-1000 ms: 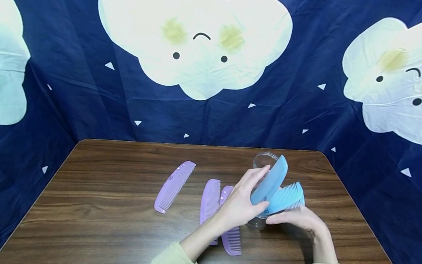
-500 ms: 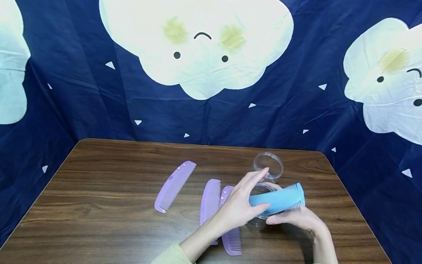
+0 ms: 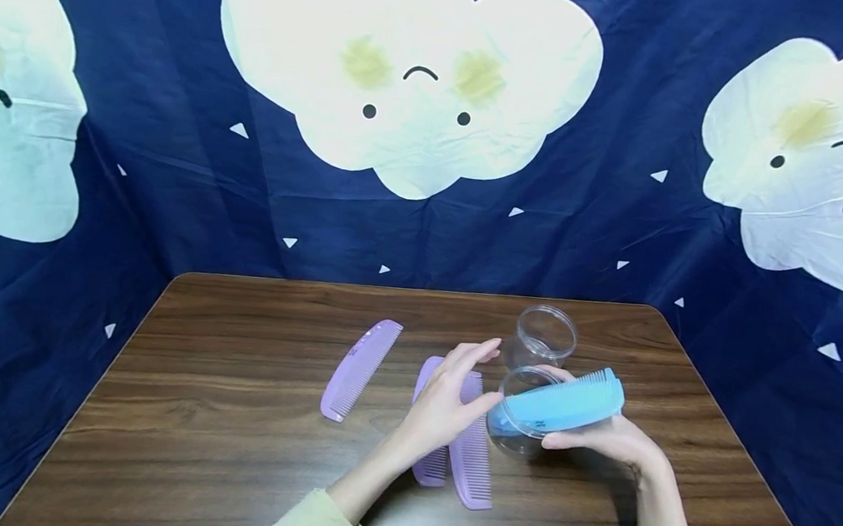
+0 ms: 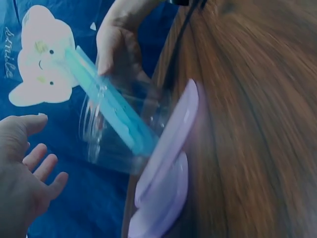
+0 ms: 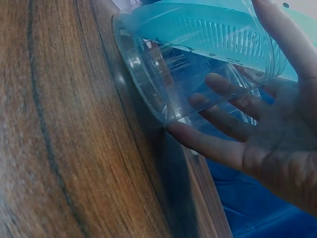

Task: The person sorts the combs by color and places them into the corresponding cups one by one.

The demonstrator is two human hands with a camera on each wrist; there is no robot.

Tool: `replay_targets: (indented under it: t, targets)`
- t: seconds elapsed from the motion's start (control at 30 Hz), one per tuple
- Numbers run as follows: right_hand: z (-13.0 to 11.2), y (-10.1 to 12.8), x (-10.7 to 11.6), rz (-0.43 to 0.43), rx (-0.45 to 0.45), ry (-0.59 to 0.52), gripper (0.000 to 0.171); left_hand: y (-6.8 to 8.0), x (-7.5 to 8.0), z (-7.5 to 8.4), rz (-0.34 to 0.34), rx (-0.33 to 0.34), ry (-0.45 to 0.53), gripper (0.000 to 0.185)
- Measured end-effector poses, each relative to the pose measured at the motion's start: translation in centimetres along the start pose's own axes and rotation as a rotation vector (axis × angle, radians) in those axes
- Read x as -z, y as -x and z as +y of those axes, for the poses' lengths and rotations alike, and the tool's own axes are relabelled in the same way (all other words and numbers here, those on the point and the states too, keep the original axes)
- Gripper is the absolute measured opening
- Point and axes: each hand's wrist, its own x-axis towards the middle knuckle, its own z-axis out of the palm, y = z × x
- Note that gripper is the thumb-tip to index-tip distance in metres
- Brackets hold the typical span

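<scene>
A lone purple comb [image 3: 360, 369] is lying at the left of the wooden surface [image 3: 228, 413], well apart from the pair of purple combs [image 3: 472, 460] resting side by side nearer the middle. Over that pair the left hand [image 3: 447, 399] is hovering with its fingers spread and holding nothing, close to the mouth of the tilted clear jar [image 3: 521, 414]. The blue combs [image 3: 563, 401] are sitting in that jar, one end inside and the rest sticking out past the rim toward the right. The right hand [image 3: 613, 438] is cradling the jar from beneath, fingers curled round its wall, with its lower edge appearing to touch the surface. To do this well, the jar is probably best kept tilted and steady so the blue combs are not sliding out. Behind it, a second clear jar [image 3: 541, 337] is standing upright; it looks empty, though its clear wall makes that hard to tell.
</scene>
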Motion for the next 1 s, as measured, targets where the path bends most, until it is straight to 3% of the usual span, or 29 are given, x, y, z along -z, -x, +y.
replay_targets:
  t: [0.23,0.57,1.0]
  targets:
    - [-0.3,0.2,0.0,0.014,-0.067,-0.011,0.092,0.8,1.7,-0.7,0.049,0.027,-0.014,0.068]
    - [-0.4,0.7,0.0,0.021,-0.065,-0.028,0.091,1.2,3.9,-1.2,0.071,0.025,-0.067,0.068]
    - [-0.2,1.5,0.3,0.057,-0.036,-0.039,0.089,3.5,8.1,-4.3,0.059,0.109,-0.211,0.065]
